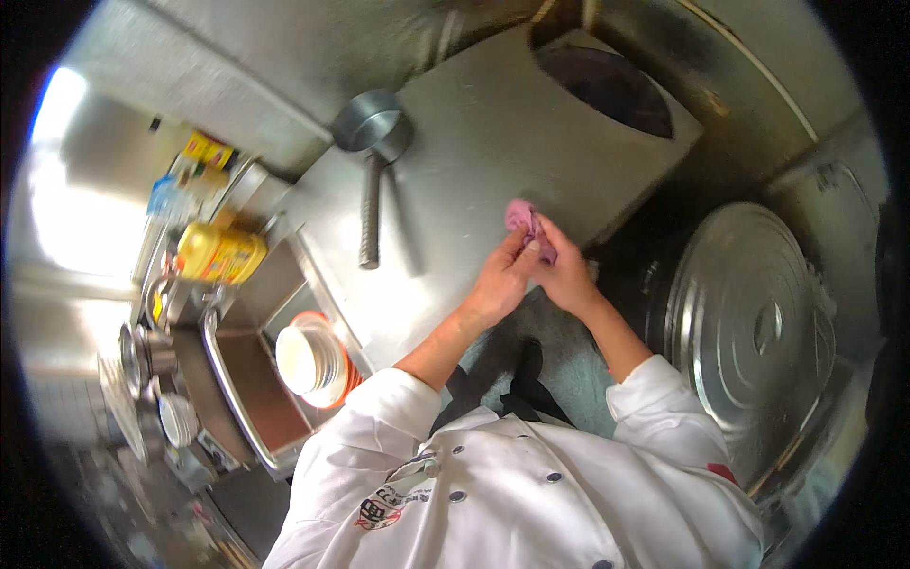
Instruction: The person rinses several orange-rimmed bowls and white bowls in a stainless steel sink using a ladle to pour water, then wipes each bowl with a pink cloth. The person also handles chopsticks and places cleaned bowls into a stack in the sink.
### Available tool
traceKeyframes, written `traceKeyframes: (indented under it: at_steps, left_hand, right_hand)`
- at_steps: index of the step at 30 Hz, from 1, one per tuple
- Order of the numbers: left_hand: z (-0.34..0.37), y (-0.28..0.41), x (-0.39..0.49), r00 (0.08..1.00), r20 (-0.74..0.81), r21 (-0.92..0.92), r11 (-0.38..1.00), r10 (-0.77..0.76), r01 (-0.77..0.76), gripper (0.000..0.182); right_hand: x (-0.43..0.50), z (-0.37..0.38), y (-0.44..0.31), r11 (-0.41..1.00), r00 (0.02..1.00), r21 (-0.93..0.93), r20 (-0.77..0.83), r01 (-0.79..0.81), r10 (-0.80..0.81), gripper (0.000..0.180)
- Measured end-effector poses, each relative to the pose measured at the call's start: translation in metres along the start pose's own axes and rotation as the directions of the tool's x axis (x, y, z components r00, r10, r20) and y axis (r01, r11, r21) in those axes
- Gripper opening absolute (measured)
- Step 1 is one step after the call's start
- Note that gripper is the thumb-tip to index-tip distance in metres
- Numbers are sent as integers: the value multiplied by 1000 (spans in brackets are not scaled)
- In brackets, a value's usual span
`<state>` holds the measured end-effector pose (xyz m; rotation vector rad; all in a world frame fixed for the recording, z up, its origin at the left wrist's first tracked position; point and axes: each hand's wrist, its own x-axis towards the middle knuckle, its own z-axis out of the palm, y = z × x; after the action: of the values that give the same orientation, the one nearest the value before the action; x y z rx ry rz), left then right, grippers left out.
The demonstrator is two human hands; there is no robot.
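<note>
Both of my hands meet over the near edge of a stainless steel worktop (469, 149), gripping a crumpled pink cloth (521, 212) between them. My left hand (503, 281) comes in from the left side of the view and my right hand (565, 277) from the right; the sleeve positions match this. Part of the cloth bulges out beyond the fingertips, and the rest is hidden in the fingers. Farther left on the worktop lies a metal ladle-like pan (373, 128) with a ribbed handle pointing towards me.
At left, a steel sink (263, 384) holds stacked white bowls (302, 359) and an orange-rimmed one. A yellow jug (220, 252) stands behind the faucet (211, 334). A large round metal lid (753, 320) is at right. A dark oval opening or pan (608, 85) lies at the back.
</note>
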<state>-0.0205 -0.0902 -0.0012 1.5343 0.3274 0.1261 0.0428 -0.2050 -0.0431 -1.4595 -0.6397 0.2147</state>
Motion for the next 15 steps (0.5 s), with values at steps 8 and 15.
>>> traceKeyframes:
  at_steps: [8,15]
  left_hand:
    - [-192,7,-200,788,-570,112,928,-232,355,26]
    - [-322,-52,-339,279,-928,-57,831,-249,553,18]
  right_hand:
    - [51,25,41,534,922,-752,299,386,-244,41]
    - [-21,187,44,758,808,-454,567,469,-160,40]
